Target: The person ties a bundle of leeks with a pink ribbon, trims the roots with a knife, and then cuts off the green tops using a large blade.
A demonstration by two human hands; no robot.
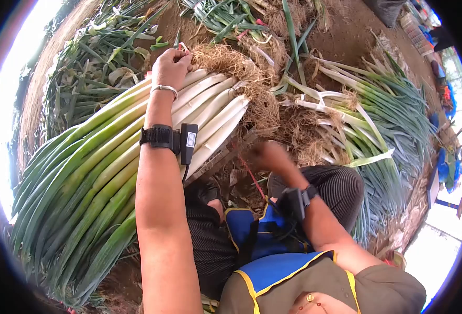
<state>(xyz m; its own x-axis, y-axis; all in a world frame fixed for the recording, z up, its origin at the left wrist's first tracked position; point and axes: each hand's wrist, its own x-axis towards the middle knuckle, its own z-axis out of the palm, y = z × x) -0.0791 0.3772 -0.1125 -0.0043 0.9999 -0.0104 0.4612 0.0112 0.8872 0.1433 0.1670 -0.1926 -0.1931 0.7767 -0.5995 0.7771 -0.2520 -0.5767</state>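
A bundle of leeks [121, 141] with thick white stems and long green leaves lies to my left, its roots [225, 63] pointing away from me. My left hand [170, 68] reaches over the stems to the far side of the bundle. Its fingers are pinched on a thin red string [183, 48], of which only a small end shows. My right hand [267, 156] is smeared by motion, low beside the root end on the near side. Close to it, another length of red string [252, 178] runs down toward my lap; whether that hand grips it is hidden by the blur.
More leeks [382, 110] lie on the ground to the right, their roots toward the middle. Loose leaves [92, 78] are heaped at the far left, and another leek pile [215, 15] lies ahead. My knee [340, 191] is close to my right forearm. Crates [416, 31] stand at the far right.
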